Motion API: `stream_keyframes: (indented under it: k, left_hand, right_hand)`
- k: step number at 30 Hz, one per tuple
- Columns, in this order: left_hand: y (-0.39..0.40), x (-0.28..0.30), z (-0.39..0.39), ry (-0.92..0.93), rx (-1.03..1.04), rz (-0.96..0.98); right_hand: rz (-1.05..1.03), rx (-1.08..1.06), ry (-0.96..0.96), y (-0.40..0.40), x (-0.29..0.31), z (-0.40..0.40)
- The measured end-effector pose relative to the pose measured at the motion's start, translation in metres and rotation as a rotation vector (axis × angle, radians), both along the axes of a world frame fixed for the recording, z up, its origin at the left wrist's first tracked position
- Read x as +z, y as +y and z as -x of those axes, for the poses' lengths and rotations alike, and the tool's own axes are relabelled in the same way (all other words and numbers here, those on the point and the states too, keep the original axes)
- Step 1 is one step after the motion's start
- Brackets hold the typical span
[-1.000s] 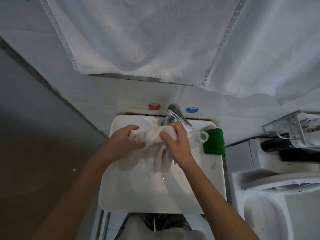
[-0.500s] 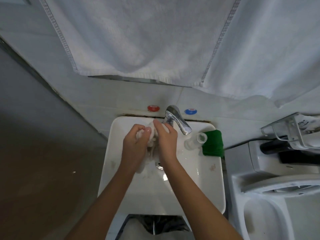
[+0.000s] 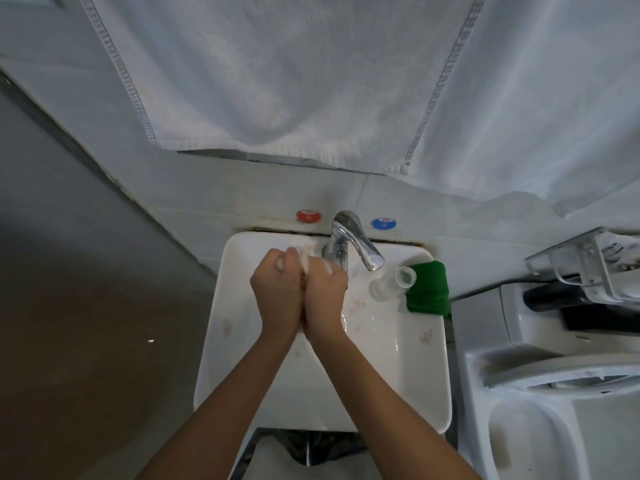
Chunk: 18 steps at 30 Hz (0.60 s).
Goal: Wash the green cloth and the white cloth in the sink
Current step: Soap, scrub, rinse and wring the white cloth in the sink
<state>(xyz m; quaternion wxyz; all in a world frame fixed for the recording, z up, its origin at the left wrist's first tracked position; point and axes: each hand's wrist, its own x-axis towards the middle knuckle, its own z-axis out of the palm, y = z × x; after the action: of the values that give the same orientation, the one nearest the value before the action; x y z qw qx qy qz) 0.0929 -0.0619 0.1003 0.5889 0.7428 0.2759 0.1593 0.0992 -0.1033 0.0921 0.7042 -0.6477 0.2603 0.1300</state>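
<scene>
**Desk:** What was at the centre of the frame?

**Photographer:** Two bare hands pressed side by side over a white sink [image 3: 408, 375]. The left hand [image 3: 277, 292] and the right hand [image 3: 325, 296] were both closed tight around the white cloth [image 3: 306, 259], bunched between them so that only small folds showed near the fingertips. The hands were touching along their inner edges.

**Desk:** And where were they in relation to the tap?

**Photographer:** Just left of and below the chrome faucet [image 3: 349, 240], which stood at the back rim of the sink, slightly above centre frame. Whether water was running could not be told; wet gleams showed on the basin to the right of the wrists.

**Desk:** The green cloth?

**Photographer:** The green cloth [image 3: 427, 289] lay folded on the sink's rear right corner, right of centre, well apart from both hands. A small clear bottle [image 3: 393, 284] lay tilted just beside it, touching or nearly touching its left edge.

**Desk:** Anything else worth a line?

**Photographer:** A red dot [image 3: 308, 215] and a blue dot [image 3: 383, 223] flanked the faucet on the tiled wall. Large white towels [image 3: 277, 81] hung across the upper half of the frame. A metal wire rack [image 3: 581, 265] sat at the right edge, and a white toilet [image 3: 540, 393] filled the lower right.
</scene>
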Motion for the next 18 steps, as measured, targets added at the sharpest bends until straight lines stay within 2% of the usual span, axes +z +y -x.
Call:
stream_keyframes:
  k: [5, 7, 12, 15, 16, 17, 18]
  left_hand:
    - [-0.013, -0.010, 0.011, 0.052, -0.034, -0.041]
    - [-0.018, -0.008, 0.016, 0.031, -0.049, -0.030]
    - [0.005, -0.016, -0.005, 0.046, -0.021, -0.013]
    - [-0.009, -0.014, 0.016, 0.091, -0.066, -0.051]
    - [-0.012, -0.012, 0.022, 0.079, -0.080, -0.046]
    - [-0.010, -0.012, 0.023, 0.066, -0.082, -0.039]
    - [-0.005, -0.014, 0.020, 0.068, -0.069, -0.032]
  right_hand:
    - [0.032, -0.051, -0.031, -0.009, 0.001, 0.001]
    - [0.165, 0.053, -0.020, -0.013, 0.001, -0.004]
    - [-0.075, -0.034, 0.048, -0.003, -0.011, 0.013]
    - [0.066, -0.011, 0.027, -0.005, -0.010, 0.001]
    - [0.126, 0.068, 0.066, -0.005, -0.003, 0.000]
    - [0.121, 0.093, 0.087, -0.003, -0.001, 0.000]
    - [-0.008, 0.033, 0.072, 0.000, -0.004, 0.002]
